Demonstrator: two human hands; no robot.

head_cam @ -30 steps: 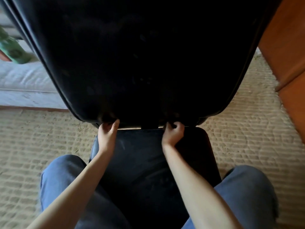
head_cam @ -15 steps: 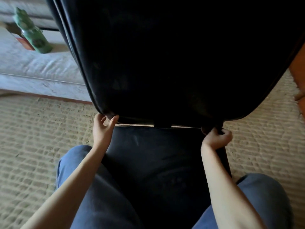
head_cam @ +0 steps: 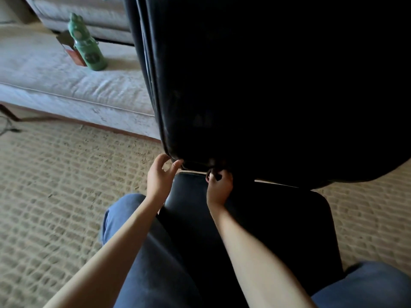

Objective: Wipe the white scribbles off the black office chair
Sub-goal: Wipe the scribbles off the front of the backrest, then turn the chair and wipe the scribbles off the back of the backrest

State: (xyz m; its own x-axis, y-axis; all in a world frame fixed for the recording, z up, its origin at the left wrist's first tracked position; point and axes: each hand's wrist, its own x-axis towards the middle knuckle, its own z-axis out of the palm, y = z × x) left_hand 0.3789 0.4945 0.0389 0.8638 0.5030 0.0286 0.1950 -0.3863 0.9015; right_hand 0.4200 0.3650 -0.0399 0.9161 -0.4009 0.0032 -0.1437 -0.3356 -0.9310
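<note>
My knees (head_cam: 155,263), in blue trousers, sit either side of the chair (head_cam: 278,134). Its seat (head_cam: 278,230) runs away from me toward 12 o'clock.

Past the seat, my left hand (head_cam: 160,177) cups the lower corner of the backrest (head_cam: 244,74), at its 7 o'clock, with thumb and fingers curled round the rim. My right hand (head_cam: 219,187), just beside it toward 3 o'clock, is clenched at the bottom edge. Its fingers are closed on something dark, and I cannot tell whether that is a rag or part of the chair.

I take this as work along the lower rim. No white marks show in this shadow, so I can't judge how much is left. The next move, as I see it, needs the left hand to steady the backrest while the right rubs along the edge toward 3 o'clock.

Beyond, at 10 o'clock, are the rug (head_cam: 55,196), then a sofa (head_cam: 55,85) with a green bottle (head_cam: 87,50) standing on it.
</note>
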